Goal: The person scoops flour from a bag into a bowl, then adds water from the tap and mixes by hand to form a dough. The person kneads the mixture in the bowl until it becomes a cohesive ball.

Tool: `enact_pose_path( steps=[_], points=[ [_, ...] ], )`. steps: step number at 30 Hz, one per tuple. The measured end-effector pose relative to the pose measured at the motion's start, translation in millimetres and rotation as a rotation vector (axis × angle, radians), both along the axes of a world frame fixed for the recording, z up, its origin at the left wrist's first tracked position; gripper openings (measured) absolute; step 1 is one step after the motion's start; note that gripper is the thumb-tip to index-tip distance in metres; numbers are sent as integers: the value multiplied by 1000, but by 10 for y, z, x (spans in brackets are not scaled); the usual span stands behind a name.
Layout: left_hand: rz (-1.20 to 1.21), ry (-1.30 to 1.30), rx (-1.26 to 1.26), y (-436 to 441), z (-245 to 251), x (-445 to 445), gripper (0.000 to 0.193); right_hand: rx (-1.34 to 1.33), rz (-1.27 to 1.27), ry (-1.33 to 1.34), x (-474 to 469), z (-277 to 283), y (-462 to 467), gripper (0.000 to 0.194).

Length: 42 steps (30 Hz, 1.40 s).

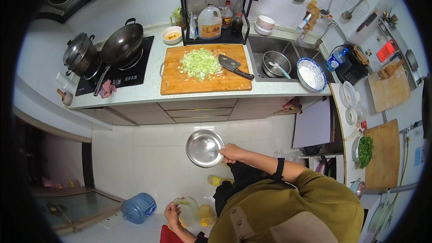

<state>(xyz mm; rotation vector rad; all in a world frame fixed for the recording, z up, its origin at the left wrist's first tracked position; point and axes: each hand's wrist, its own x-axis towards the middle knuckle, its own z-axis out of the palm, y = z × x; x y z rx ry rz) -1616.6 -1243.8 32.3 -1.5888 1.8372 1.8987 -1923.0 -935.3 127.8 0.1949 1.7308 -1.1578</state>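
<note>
My right hand (232,154) grips the rim of a shiny stainless steel bowl (204,148), held over the tiled floor with its hollow upward and nothing visible inside. Lower in the picture is my left hand (172,213), its fingers curled; whether it holds anything cannot be made out. Near it are a clear plastic jug (187,207) and a yellowish plastic bottle (206,214). On the counter, a wooden cutting board (172,86) bears a heap of chopped pale green vegetable (200,64) and a dark cleaver (234,65).
A wok (123,45) and lidded pot (79,54) stand on the cooktop (135,80). The sink (256,49) holds a metal bowl (270,69); a bowl of white flour-like powder (311,74) sits beside it. A cabinet door (312,125) hangs open. A blue water jug (138,208) lies on the floor.
</note>
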Motion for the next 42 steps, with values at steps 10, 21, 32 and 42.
enact_pose_path(
  steps=[10, 21, 32, 42],
  points=[
    [-135, 49, 66, 188, 182, -444, 25, -50, -324, 18, 84, 181, 439, 30],
    [-143, -15, -27, 511, 281, -1096, 27, -202, -479, -4, -565, 294, 1057, 28],
    [-568, 279, -74, 2340, 1033, -3698, 33, -101, -748, 194, -1775, 428, 2809, 34],
    [-831, 340, -31, 3303, 1466, -4880, 29, -82, -876, 292, -2365, 357, 3326, 39]
  ],
)
